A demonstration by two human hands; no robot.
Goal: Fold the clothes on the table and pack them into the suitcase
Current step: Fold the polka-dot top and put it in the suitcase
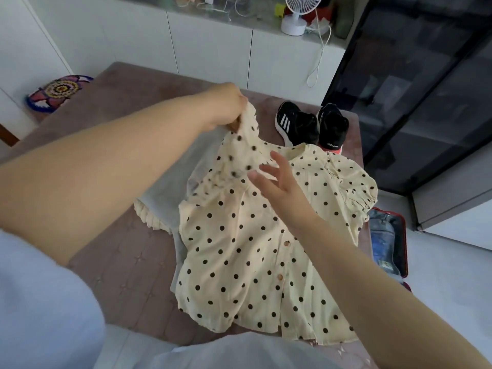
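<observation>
A table (119, 262) under a mauve quilted cover fills the middle of the frame, with a dark glass-fronted cabinet (426, 102) rising along the right side. Spread flat on the table, from the centre down to the lower edge, lies a cream blouse with black polka dots (239, 262), button front facing up. Its left side overlaps a pale grey garment (170, 187) that lies under it. Just off the table's right edge, at mid-right of the frame, an open suitcase (386, 243) with a red rim and blue lining sits on the floor, partly hidden by the blouse. Beyond the collar, toward the upper centre, a pair of black sneakers (311, 123) stands on the table, touching the blouse's top edge. The left hand (226, 105) pinches the blouse's sleeve between curled fingers and holds it lifted off the table. The right hand (279, 179) is over the chest of the blouse with fingers spread, gripping nothing — whether it touches the cloth I cannot tell. A small white fan (298, 14) stands on the counter at the top.
</observation>
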